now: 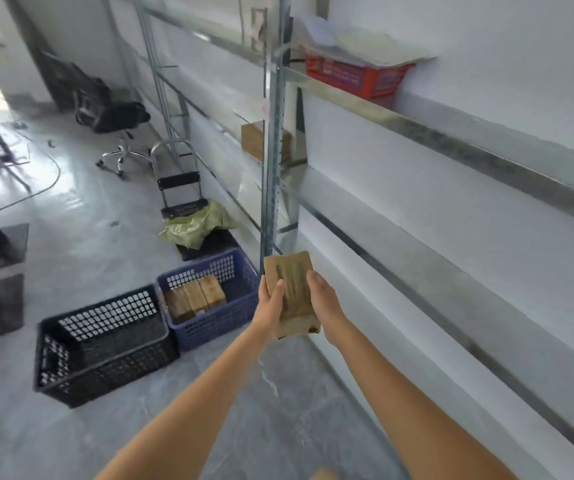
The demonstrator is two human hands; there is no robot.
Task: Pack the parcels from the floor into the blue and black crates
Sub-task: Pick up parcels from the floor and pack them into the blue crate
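Observation:
A brown taped parcel [292,292] is held up in front of me, above the floor and just right of the blue crate [223,317]. My left hand [268,303] grips its left side and my right hand [325,303] grips its right side. The blue crate holds three brown parcels [195,296] standing side by side at its left end. The black crate [105,351] sits on the floor to the left of the blue one, touching it; no parcel shows inside it. A sliver of another brown parcel [323,474] shows at the bottom edge.
Metal shelving [273,161] runs along the white wall on the right, with a red basket [358,76] of papers on top and a brown box [261,142] on a lower shelf. A folding trolley [181,188], a green bag [195,225] and an office chair [115,116] stand beyond the crates.

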